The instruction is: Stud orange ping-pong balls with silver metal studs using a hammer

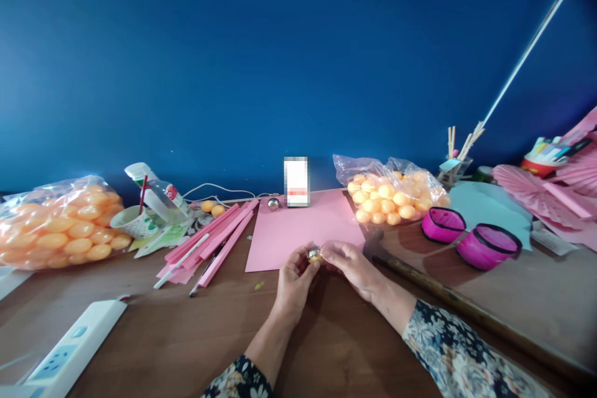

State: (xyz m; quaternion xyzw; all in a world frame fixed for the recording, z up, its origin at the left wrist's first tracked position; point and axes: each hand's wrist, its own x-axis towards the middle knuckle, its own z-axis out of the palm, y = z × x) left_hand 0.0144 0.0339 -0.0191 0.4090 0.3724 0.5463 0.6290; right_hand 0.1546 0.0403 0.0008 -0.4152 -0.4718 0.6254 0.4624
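Observation:
Between the fingertips of my left hand (295, 280) is a small shiny silver ball (314, 254) with a yellowish underside. The thumb and fingers of my left hand are closed around its left side. My right hand (351, 264) pinches at the ball's right side, fingers drawn together. Both hands hover over the near edge of a pink paper sheet (275, 249) lying on the brown table. A second silver ball (273, 204) rests near the sheet's far left corner. Behind it, a device with a blurred white screen (297, 181) stands upright.
Bags of orange balls stand left (69, 230) and right (387, 199). Pink paper strips (214, 239) and a paper cup (130, 222) lie left, above a power strip (69, 348). At right are magenta containers (487, 247), a dark rod (443, 289) and pink paper fans (536, 196).

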